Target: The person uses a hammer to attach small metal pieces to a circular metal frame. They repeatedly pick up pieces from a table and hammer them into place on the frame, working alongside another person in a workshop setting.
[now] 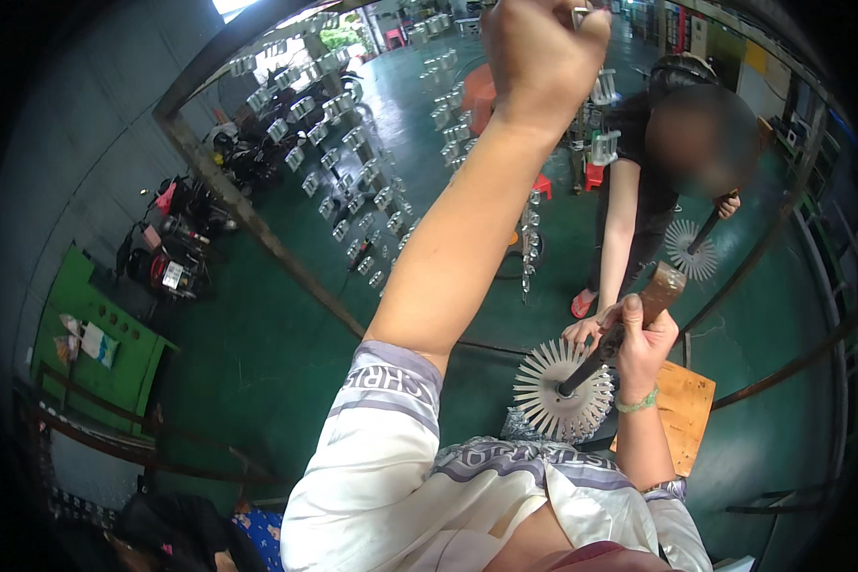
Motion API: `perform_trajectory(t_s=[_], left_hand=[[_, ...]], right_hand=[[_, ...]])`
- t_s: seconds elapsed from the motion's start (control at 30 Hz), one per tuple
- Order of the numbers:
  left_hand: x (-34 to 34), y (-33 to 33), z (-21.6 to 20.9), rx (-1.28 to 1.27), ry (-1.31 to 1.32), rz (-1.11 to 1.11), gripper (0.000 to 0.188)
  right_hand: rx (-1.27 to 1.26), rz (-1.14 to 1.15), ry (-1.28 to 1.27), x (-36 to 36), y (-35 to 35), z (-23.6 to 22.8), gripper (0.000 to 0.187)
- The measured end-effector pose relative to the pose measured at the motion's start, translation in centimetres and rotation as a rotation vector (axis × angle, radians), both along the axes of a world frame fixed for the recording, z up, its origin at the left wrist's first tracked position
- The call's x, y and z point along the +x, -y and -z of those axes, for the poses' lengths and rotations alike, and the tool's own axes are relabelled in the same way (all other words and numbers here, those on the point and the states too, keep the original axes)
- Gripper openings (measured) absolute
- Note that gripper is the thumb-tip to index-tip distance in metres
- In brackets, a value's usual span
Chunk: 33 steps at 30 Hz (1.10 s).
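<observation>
Right hand [642, 336] clenched on brown wooden tool handle [660, 289], its shaft running lower left to spoked silver metal disc [561, 391]. Left hand [541, 52], raised at top centre, fisted on small metal part [580, 13].

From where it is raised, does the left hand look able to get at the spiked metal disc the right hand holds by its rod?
Probably yes. The left hand is raised far above the disc, but nothing blocks the way down; the right hand grips only the rod.

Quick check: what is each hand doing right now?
Left hand: raised, closed on a small metal piece.
Right hand: closed on the tool handle of the spiked disc.
</observation>
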State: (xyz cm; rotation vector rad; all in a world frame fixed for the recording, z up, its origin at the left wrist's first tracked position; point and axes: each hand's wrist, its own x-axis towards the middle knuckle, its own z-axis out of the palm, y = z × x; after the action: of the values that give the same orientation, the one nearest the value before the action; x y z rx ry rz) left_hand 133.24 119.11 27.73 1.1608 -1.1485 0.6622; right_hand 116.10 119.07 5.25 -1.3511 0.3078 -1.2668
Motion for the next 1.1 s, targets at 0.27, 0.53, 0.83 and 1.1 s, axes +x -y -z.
perform_trajectory(t_s=[0.27, 0.53, 0.83, 1.1], left_hand=[[1.6, 8.9, -3.9, -0.292, 0.131, -0.260, 0.018], [0.4, 8.3, -4.8, -0.137, 0.168, -0.309, 0.023], [0.0, 7.7, -4.1, -0.086, 0.134, -0.303, 0.030], [0.8, -2.8, 1.1, -0.381, 0.278, -0.275, 0.011]], right_hand=[[0.025, -0.012, 0.007, 0.1, 0.8, 0.6, 0.023], [0.038, -0.029, -0.018, 0.3, 0.1, 0.2, 0.023], [-0.014, -0.017, -0.019, 0.1, -0.2, -0.3, 0.019], [-0.049, 0.019, -0.014, -0.3, 0.5, 0.2, 0.025]])
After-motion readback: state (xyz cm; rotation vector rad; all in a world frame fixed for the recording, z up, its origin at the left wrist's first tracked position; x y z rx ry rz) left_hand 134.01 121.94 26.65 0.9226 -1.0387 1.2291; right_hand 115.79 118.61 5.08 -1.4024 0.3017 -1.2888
